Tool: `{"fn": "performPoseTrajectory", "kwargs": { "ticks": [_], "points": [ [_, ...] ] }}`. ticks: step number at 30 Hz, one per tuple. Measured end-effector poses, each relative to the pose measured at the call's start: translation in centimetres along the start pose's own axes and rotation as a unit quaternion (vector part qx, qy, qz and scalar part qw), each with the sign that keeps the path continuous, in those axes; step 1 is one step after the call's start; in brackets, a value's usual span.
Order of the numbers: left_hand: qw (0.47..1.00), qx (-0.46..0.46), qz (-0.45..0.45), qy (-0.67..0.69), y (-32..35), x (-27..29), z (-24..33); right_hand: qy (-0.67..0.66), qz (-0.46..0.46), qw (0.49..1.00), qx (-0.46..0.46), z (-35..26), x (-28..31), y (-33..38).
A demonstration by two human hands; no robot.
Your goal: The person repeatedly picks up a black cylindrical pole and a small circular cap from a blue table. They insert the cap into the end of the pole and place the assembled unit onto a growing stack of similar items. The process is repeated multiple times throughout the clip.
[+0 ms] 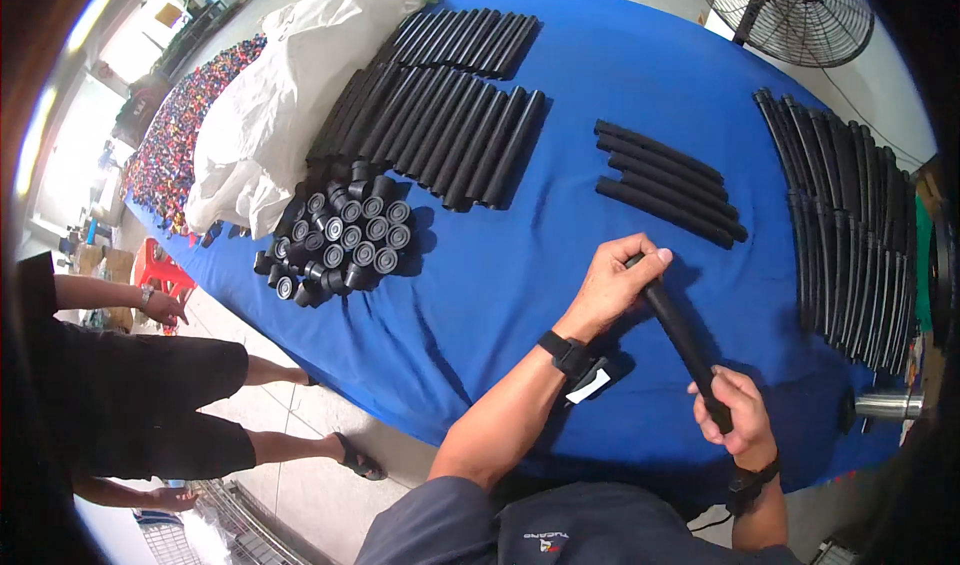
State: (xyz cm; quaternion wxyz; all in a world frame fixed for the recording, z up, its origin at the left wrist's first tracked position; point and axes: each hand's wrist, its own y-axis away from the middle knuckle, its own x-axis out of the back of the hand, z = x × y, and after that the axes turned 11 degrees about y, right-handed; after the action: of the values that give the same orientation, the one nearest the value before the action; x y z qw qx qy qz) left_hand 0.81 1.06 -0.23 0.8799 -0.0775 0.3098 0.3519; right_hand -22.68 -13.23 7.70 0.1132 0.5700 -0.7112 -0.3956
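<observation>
Black and matte, the foam-sleeved tube (680,330) slants over the blue tablecloth (600,115); left hand (615,283) clenches its upper end, right hand (730,417) grips its lower end.

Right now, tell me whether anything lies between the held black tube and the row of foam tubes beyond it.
Nothing visible does. Both hands grip the black tube; only bare blue tablecloth separates it from the row of foam tubes.

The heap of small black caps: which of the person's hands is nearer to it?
Left. The left hand, gripping the black tube's upper end, lies right of the heap of caps; the right hand holds the lower end, farther away.
</observation>
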Motion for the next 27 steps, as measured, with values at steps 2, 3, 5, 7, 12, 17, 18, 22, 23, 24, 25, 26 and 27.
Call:
{"fn": "performPoseTrajectory", "kwargs": {
  "ticks": [2,3,5,7,12,17,18,22,23,24,25,26,27],
  "points": [
    [0.999,-0.029,0.013,-0.021,-0.4,-0.4,-0.1,0.249,0.133,0.948,0.144,1.4,-0.1,-1.2],
    [0.999,-0.041,0.017,-0.031,-0.6,-0.6,-0.2,0.401,0.216,0.853,0.255,2.2,-0.6,-2.0],
    [0.994,-0.041,0.042,-0.089,-0.4,0.1,-0.6,0.516,0.284,0.758,0.280,2.4,-1.2,-1.9],
    [0.995,-0.013,0.044,-0.087,-0.3,-0.7,-0.1,0.249,0.107,0.958,0.093,1.6,1.5,-1.6],
    [0.995,-0.030,0.055,-0.073,-0.5,-0.5,-0.2,0.494,0.229,0.764,0.346,1.7,0.2,-2.0],
    [0.998,-0.035,0.043,-0.025,-0.5,-1.4,-0.4,0.262,0.054,0.961,0.072,0.8,1.7,-0.9],
    [0.998,-0.035,0.038,-0.029,-0.4,-1.0,-0.4,0.286,0.057,0.954,0.070,0.5,1.2,-0.6],
    [0.998,-0.037,0.032,-0.036,-0.5,-0.3,-0.9,0.501,0.221,0.760,0.350,2.9,0.9,-1.7],
    [0.998,-0.037,0.032,-0.036,-0.4,-0.2,-0.8,0.508,0.227,0.759,0.337,2.9,0.9,-1.8],
    [0.998,-0.037,0.031,-0.037,-0.4,-0.3,-0.7,0.515,0.234,0.758,0.325,2.9,1.0,-1.8],
    [0.998,-0.039,0.024,-0.032,-0.4,-0.3,-0.7,0.474,0.183,0.809,0.296,2.7,1.4,-1.7],
    [0.999,-0.041,0.017,-0.027,-0.4,-0.3,-0.6,0.368,0.106,0.900,0.210,2.2,2.0,-1.6],
    [0.999,-0.042,0.010,-0.022,-0.4,-0.3,-0.7,0.248,0.024,0.961,0.117,1.8,2.5,-1.4]
  ]
}}
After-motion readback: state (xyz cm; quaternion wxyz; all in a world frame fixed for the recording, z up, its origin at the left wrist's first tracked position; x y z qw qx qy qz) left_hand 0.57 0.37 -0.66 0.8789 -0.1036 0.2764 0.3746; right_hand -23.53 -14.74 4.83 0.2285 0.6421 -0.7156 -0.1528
